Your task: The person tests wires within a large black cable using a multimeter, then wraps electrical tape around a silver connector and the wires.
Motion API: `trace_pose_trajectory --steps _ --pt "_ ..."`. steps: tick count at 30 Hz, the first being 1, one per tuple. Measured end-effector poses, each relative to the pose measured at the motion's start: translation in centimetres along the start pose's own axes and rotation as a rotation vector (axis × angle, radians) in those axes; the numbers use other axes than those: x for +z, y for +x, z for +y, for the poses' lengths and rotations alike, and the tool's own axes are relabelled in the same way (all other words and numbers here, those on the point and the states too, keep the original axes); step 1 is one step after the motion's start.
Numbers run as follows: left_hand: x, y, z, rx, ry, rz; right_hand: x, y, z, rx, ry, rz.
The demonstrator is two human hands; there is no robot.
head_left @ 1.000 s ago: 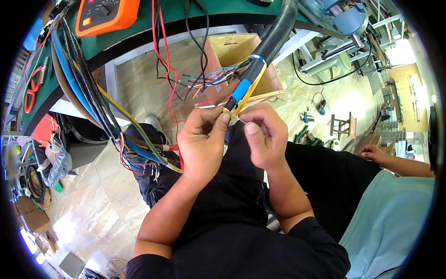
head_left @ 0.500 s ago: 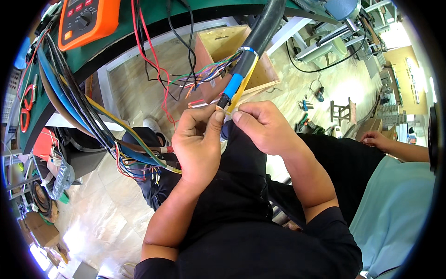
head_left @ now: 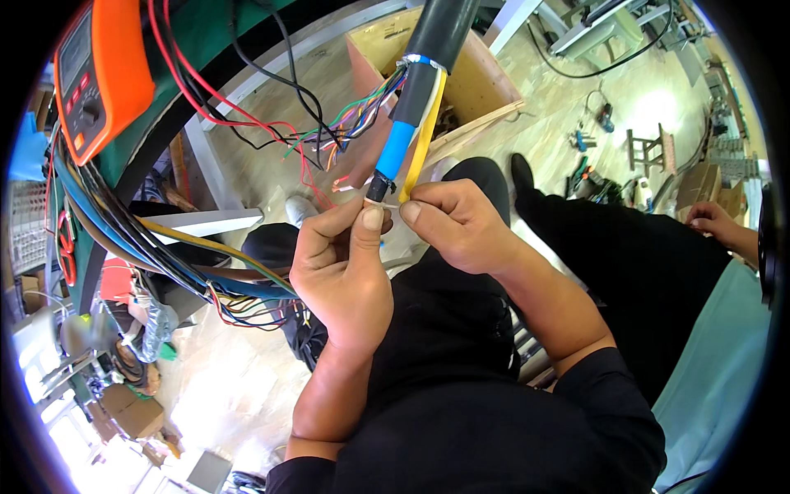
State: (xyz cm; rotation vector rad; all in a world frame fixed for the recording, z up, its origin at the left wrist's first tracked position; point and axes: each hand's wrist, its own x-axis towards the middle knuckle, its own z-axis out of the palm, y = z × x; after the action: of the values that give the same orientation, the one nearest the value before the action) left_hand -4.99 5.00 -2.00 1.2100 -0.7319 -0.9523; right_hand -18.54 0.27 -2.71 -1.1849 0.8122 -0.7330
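A thick black cable (head_left: pixel 443 37) comes down from the top, with a blue-taped length (head_left: pixel 395 150) and a dark end below it. Beside the tape runs a yellow wire (head_left: pixel 423 140). Thumb and fingers of my left hand (head_left: pixel 350 276) pinch the cable's exposed end. Close by on the right, my right hand (head_left: pixel 461 226) is closed in a pinch at the yellow wire's lower end. Something thin and pale spans the small gap between my fingertips; its kind is too small to tell. Thin coloured wires (head_left: pixel 362 115) fan out left of the cable.
An orange meter (head_left: pixel 107 82) lies on the green bench at upper left, with red and black leads (head_left: pixel 222 111) hanging off it. A wooden box (head_left: pixel 485 90) stands behind the cable. Bundled cables (head_left: pixel 123 222) droop at left. A co-worker's hand (head_left: pixel 714 224) is at right.
The whole view has shifted, so the meter and cable now appear farther left. My hands keep the same pinch at the cable end, with their fingertips close together.
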Motion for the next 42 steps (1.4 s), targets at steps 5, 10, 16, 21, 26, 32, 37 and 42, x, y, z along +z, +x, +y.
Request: trace_pose_trajectory --steps 5,10,16,21,26,32,37,42 --pt "-0.1 -0.2 -0.5 0.008 -0.027 0.008 -1.1 0.5 2.3 -0.058 0.112 -0.086" --pt "-0.2 -0.4 -0.5 -0.010 -0.023 -0.036 -1.1 0.8 2.9 -0.040 0.183 -0.132" --pt "-0.4 -0.7 0.2 -0.063 0.036 -0.128 -0.7 0.6 2.0 -0.077 0.089 -0.083" --pt "-0.1 0.6 0.9 -0.131 0.178 -0.133 -0.6 0.2 1.3 -0.140 -0.093 -0.029" --pt "-0.4 1.1 1.1 -0.149 0.297 -0.158 -1.3 0.3 1.5 -0.207 -0.222 -0.026" --pt "-0.2 0.9 0.6 -0.209 0.179 -0.134 -1.2 1.1 3.4 -0.515 -0.397 0.015" --pt "-0.2 0.8 0.2 -0.236 0.086 -0.127 -1.4 1.3 4.0 -0.460 -0.257 -0.025" --pt "-0.7 1.1 -0.3 -0.079 0.168 -0.108 -1.8 1.6 5.4 -0.452 -0.286 0.048"
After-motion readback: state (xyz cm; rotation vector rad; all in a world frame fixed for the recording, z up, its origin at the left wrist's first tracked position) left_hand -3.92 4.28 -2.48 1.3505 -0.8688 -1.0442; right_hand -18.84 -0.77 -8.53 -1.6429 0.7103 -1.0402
